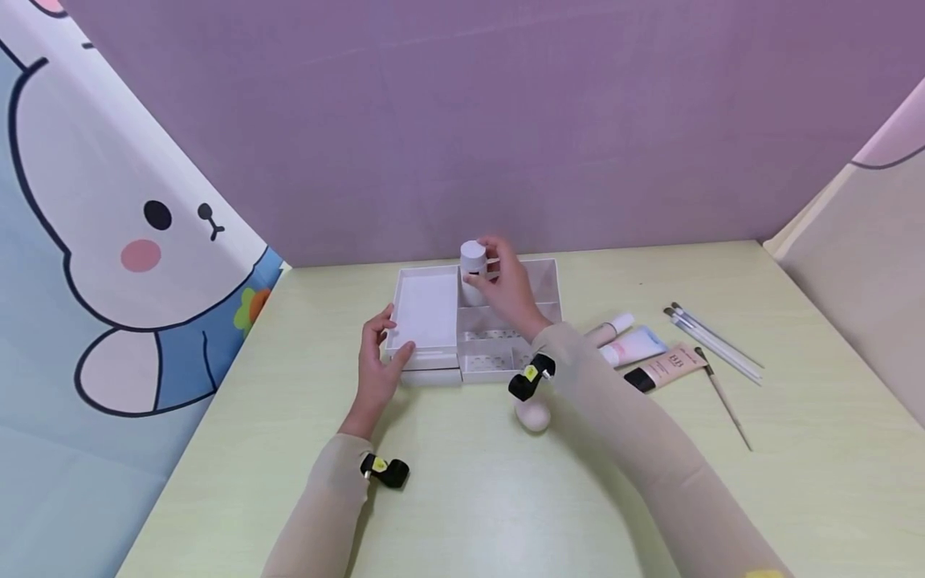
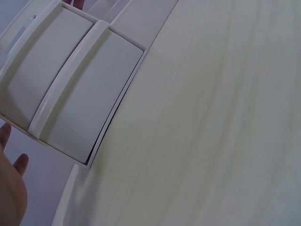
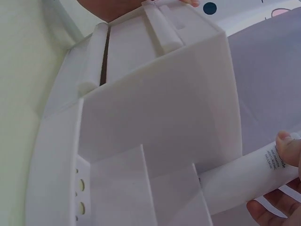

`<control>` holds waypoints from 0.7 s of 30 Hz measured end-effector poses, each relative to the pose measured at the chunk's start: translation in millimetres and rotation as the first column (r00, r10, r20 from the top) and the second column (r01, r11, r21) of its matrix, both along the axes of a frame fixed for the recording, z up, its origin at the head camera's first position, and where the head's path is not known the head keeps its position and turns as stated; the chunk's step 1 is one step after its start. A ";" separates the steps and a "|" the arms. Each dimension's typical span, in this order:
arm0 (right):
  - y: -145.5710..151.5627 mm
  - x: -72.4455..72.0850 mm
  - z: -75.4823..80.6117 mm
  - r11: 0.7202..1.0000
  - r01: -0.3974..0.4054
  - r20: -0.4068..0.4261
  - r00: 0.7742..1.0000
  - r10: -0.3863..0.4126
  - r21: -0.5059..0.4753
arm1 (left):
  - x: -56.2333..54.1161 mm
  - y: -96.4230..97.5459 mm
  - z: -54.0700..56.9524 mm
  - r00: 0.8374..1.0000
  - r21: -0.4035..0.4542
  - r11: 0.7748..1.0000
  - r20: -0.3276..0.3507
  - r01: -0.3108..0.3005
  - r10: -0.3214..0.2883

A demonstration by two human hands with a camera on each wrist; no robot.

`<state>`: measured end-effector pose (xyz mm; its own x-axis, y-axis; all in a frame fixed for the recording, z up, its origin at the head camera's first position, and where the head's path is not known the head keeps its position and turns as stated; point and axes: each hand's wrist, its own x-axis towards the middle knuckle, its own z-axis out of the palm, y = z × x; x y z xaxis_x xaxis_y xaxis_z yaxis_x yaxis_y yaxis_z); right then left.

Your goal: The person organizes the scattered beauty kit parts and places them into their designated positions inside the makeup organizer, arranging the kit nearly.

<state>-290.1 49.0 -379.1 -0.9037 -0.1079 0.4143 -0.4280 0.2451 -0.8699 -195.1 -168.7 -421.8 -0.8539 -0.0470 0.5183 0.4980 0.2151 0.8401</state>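
Note:
A white storage organizer (image 1: 425,309) stands near the back of the table, with stacked drawers on its left and divided compartments on its right. My right hand (image 1: 510,287) grips a white bottle (image 1: 473,258) with a white cap, upright at the back left compartment. In the right wrist view, small dark print shows on the bottle (image 3: 242,181), whose lower end is hidden behind a divider. My left hand (image 1: 377,363) rests against the organizer's left side, fingers relaxed and thumb near the front corner. The left wrist view shows the drawer fronts (image 2: 94,94) closed.
A pale pink egg-shaped sponge (image 1: 533,416) lies before the organizer. To the right lie a capped tube (image 1: 613,327), a pink-and-blue tube (image 1: 636,347), a BB cream tube (image 1: 670,367), several thin brushes (image 1: 715,345) and a single brush (image 1: 725,400). A purple backdrop (image 1: 506,128) rises behind.

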 end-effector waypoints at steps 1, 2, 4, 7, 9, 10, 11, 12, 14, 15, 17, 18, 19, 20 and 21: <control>-0.2 0.2 -1.1 1.000 -0.001 0.002 1.000 0.001 0.004 | 0.0 -0.1 -0.1 1.000 0.001 1.000 0.000 0.000 0.000; -0.4 0.3 -2.2 1.000 -0.003 0.004 1.000 0.003 0.006 | 0.0 -0.1 -0.3 1.000 0.002 1.000 0.000 0.000 0.000; -0.9 0.3 -4.5 1.000 -0.003 0.016 1.000 0.003 0.008 | 0.1 0.0 -0.4 1.000 0.005 1.000 0.000 -0.001 0.001; -2.3 -0.6 -8.5 1.000 0.005 0.037 0.999 -0.005 0.015 | 0.3 0.2 -0.3 1.000 0.010 1.000 -0.002 -0.001 0.001; -3.4 -2.2 -11.4 1.000 0.009 0.044 0.999 -0.010 0.024 | 0.3 0.3 0.0 1.000 0.013 1.000 -0.002 0.000 0.000; -3.7 -2.8 -12.8 1.000 0.011 0.045 0.999 -0.013 0.029 | 0.4 0.2 0.0 1.000 0.015 1.000 -0.002 0.002 -0.002; -4.2 -3.1 -14.1 0.999 0.013 0.046 0.999 -0.014 0.035 | 0.4 0.3 0.2 1.000 0.016 1.000 -0.002 0.003 -0.003; -4.5 -3.3 -14.9 0.999 0.013 0.045 0.999 -0.014 0.040 | 0.5 0.2 0.3 1.000 0.015 1.000 -0.002 0.005 -0.005; -4.8 -3.6 -16.8 0.999 0.012 0.043 0.999 -0.014 0.050 | 0.6 0.1 0.7 1.000 0.015 1.000 -0.003 0.009 -0.009; -4.9 -3.4 -17.6 0.999 0.012 0.045 0.999 -0.015 0.053 | 0.7 0.0 0.9 1.000 0.015 1.000 -0.003 0.010 -0.010; -4.9 -3.4 -19.6 0.998 0.010 0.046 0.999 -0.013 0.059 | 0.6 -0.1 1.3 1.000 0.014 1.000 -0.003 0.011 -0.011; -4.9 -3.7 -20.6 0.998 0.008 0.046 0.999 -0.011 0.062 | 0.5 -0.2 1.5 1.000 0.014 1.000 -0.003 0.012 -0.011; -4.9 -4.1 -21.7 0.998 0.007 0.046 0.999 -0.010 0.065 | 0.5 -0.3 1.6 1.000 0.014 1.000 -0.003 0.011 -0.011; -4.9 -4.5 -22.6 0.998 0.006 0.046 0.999 -0.009 0.067 | 0.5 -0.5 1.7 1.000 0.014 1.000 -0.002 0.011 -0.011; -4.9 -5.1 -23.7 0.997 0.005 0.048 0.999 -0.008 0.072 | 0.5 -0.6 1.9 1.000 0.014 1.000 -0.001 0.011 -0.011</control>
